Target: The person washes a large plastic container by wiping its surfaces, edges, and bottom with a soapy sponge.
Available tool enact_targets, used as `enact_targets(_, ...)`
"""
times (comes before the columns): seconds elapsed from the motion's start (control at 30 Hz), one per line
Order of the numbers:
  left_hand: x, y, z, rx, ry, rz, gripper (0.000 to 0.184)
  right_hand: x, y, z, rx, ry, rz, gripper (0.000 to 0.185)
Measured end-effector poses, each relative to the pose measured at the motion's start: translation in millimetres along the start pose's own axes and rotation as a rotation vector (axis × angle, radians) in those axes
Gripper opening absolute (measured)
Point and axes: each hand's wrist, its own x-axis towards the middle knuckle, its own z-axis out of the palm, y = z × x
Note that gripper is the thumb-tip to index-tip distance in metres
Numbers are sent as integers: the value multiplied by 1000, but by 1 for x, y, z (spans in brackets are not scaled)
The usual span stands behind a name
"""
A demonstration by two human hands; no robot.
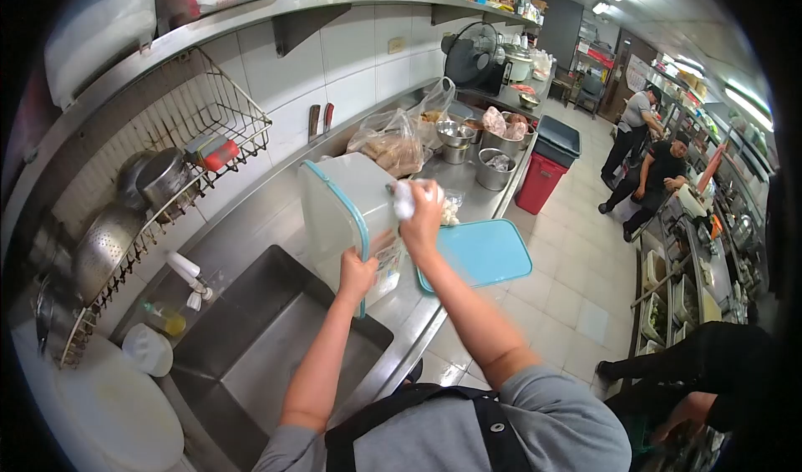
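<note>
A large translucent plastic storage container (349, 178) with a teal rim is tipped on its side by the sink, its open end facing left. My left hand (357, 276) is closed around the container's rim on the near side. A crumpled white cloth (405, 200) is bunched in my right hand (423, 220), which is against or just beside the container's bottom end; motion blurs it, so contact is hard to make out. The flat blue lid (484, 253) lies to the right of my right hand, partly over the counter's edge. A small bag of white pieces (451, 209) sits behind it.
A deep steel sink (259, 363) lies below the container. Metal bowls (496, 170) and plastic bags (388, 142) stand along the counter. A wire rack (221, 104) hangs at left. A red bin (545, 180) stands on the floor; people (664, 175) work at right.
</note>
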Motion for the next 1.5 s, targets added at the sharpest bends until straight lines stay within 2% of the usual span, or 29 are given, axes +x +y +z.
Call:
enact_targets(0.03,-2,-14,1,-10,-4,48,32,-14,2,8,-21,43,-30,29)
enact_targets(0.1,15,-31,0,-29,-2,199,37,-66,9,25,129,160,-93,36)
enact_targets(0.17,12,-18,2,-205,-70,168,38,-123,18,25,237,3,97,37)
enact_targets(0.2,7,-13,2,-291,-103,146,38,-127,20,23,201,2,89,36)
enact_targets(0.27,1,-14,-1,-99,-12,124,38,-126,30,19,133,-1,61,33)
enact_targets(0.3,-4,-15,-2,-3,34,103,38,-101,19,16,139,85,50,32)
enact_targets(0.33,-10,2,-2,-10,-10,75,37,-62,-1,6,140,164,45,30)
enact_targets(0.37,-7,-1,-1,76,12,38,37,-29,-16,-6,154,78,7,25)
enact_targets(0.43,-5,-9,-2,253,53,-38,37,-15,-13,-1,183,92,-27,21)
enact_targets(0.53,-4,-6,-6,-41,-33,38,36,-85,17,13,191,92,62,20)
enact_targets(0.57,-3,-8,-5,-74,-57,67,34,-107,29,13,209,-26,92,20)
enact_targets(0.63,5,-8,-6,-136,-106,137,33,-99,20,7,249,-33,136,19)
enact_targets(0.7,-4,5,-8,-69,-32,33,29,-49,-1,2,229,79,108,19)
enact_targets(0.77,-11,13,-8,-12,17,-27,27,6,-8,-1,162,27,2,19)
enact_targets(0.8,-9,15,-8,9,30,-30,27,24,1,2,144,-85,9,20)
enact_targets(0.9,-9,5,-6,-5,46,45,23,54,17,4,274,-442,411,23)
enact_targets(0.93,-6,-1,-5,-22,43,87,21,53,12,3,122,-403,261,23)
enact_targets(1.0,1,-6,-8,42,37,46,19,38,-8,-1,-176,-311,-38,24)
enact_targets(1.03,3,-7,-11,72,37,23,19,19,-21,-1,-186,-279,-90,25)
enact_targets(1.1,-4,11,-11,101,50,-50,17,3,-41,-8,-86,-242,-116,23)
enact_targets(1.13,-7,17,-13,118,55,-85,17,10,-33,-3,-142,-259,-94,22)
enact_targets(1.2,-6,0,-14,86,81,10,16,42,-18,2,-225,-333,7,19)
enact_targets(1.23,-5,-2,-11,64,91,62,15,46,-18,2,-222,-385,-37,20)
enact_targets(1.3,-1,4,-8,43,153,37,16,56,-22,7,-215,-475,-130,22)
enact_targets(1.37,4,6,-13,51,200,28,19,25,-50,3,-176,-320,-248,20)
enact_targets(1.43,5,-4,-23,83,229,33,23,1,-67,-9,-88,-321,-238,23)
enact_targets(1.5,2,-11,-25,131,275,155,29,8,-71,-19,-58,-388,-264,22)
